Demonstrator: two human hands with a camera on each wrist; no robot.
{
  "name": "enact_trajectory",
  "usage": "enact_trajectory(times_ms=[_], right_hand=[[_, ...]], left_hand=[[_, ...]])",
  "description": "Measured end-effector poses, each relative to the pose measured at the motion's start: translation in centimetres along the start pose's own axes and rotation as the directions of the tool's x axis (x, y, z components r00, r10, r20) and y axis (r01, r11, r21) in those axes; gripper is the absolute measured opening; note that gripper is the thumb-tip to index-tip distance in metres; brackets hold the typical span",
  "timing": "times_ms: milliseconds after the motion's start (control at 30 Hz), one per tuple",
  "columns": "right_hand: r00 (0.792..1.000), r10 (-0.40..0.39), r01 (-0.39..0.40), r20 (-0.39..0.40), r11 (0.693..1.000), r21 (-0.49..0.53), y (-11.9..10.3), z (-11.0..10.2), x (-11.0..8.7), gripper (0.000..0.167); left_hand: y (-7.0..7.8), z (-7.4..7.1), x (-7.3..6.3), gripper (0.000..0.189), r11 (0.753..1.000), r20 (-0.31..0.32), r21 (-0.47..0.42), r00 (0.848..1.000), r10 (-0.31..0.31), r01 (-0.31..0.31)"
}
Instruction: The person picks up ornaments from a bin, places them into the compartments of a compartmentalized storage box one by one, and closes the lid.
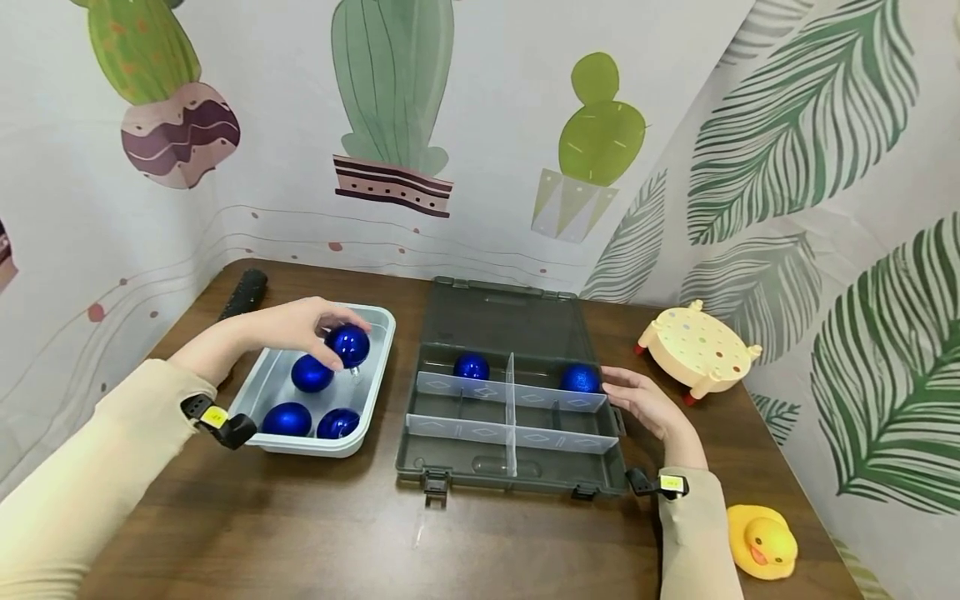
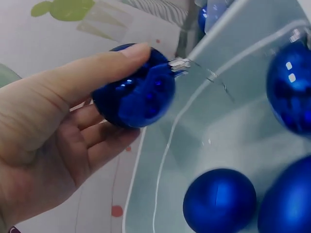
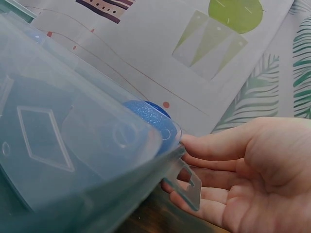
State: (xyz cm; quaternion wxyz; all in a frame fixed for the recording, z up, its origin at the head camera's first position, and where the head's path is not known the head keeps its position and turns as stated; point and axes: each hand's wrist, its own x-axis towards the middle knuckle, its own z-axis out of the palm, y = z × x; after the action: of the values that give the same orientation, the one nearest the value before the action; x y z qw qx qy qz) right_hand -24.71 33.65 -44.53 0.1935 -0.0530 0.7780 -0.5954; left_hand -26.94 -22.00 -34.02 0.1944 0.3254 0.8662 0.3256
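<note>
A shiny blue ball (image 1: pixel 348 345) is being held over the pale tray (image 1: pixel 322 447), left of centre in the head frame. It is being gripped by the left hand (image 1: pixel 300 324): thumb on one side, bent fingers on the other, spread just enough for the ball. The silver cap (image 2: pixel 180 64) is being left uncovered, pointing right in the left wrist frame. The ball is being judged light, stiff, slippery and probably fragile; best taken round its middle, gently, with no tugging at the cap. Three more blue balls (image 1: pixel 287 419) are being held by the tray, left in the frame.

At centre, a grey see-through box (image 1: pixel 547 465) is being split by clear dividers (image 1: pixel 457 427); a smooth blue ball (image 1: pixel 471 367) and a glittery blue ball (image 1: pixel 580 378) are being housed in its back row, left and right. Its right edge is being touched by the right hand (image 1: pixel 641 404), fingers loosely extended, no ball held; whether the side clip (image 3: pixel 192 187) is being pressed cannot be told.

Farther out, a cream toy stool (image 1: pixel 697 350) is being shown at right, a yellow duck (image 1: pixel 761 542) at lower right.
</note>
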Motion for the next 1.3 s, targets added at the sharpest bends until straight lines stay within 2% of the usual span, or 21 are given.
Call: enact_trajectory(times_ms=[133,300,400,633,733,833,933,1300], right_hand=[[1.000,-0.004,0.004,0.001,1.000,0.007,0.2,0.0,0.0,0.061],[1.000,-0.006,0.006,0.003,1.000,0.015,0.3,0.0,0.1,0.061],[1.000,-0.006,0.006,-0.002,1.000,0.014,0.3,0.1,0.1,0.061],[1.000,-0.010,0.010,-0.004,1.000,0.011,0.3,0.2,0.0,0.060],[1.000,-0.012,0.012,-0.002,1.000,0.011,0.2,0.2,0.0,0.060],[1.000,-0.014,0.014,-0.001,1.000,0.009,0.1,0.3,0.0,0.061],[1.000,-0.014,0.014,-0.001,1.000,0.007,0.1,0.3,0.0,0.061],[1.000,-0.021,0.021,-0.005,1.000,0.005,-0.1,0.1,-0.1,0.061]], left_hand=[[0.8,0.2,0.8,0.063,0.999,-0.082,-0.019,0.996,0.024,-0.025],[2.3,0.5,2.2,0.063,1.000,-0.176,-0.020,0.984,0.000,-0.003],[3.4,0.9,3.5,0.064,0.998,-0.239,-0.059,0.971,-0.028,0.015],[6.5,3.2,6.9,0.065,0.987,-0.381,-0.163,0.922,-0.062,-0.001],[7.8,4.5,8.3,0.063,0.983,-0.417,-0.181,0.907,-0.059,-0.020],[8.9,5.7,9.6,0.062,0.981,-0.434,-0.187,0.900,-0.043,-0.043],[10.0,6.9,10.8,0.062,0.981,-0.438,-0.185,0.898,-0.023,-0.065],[13.0,10.7,15.1,0.065,0.970,-0.376,-0.167,0.921,0.103,-0.177]])
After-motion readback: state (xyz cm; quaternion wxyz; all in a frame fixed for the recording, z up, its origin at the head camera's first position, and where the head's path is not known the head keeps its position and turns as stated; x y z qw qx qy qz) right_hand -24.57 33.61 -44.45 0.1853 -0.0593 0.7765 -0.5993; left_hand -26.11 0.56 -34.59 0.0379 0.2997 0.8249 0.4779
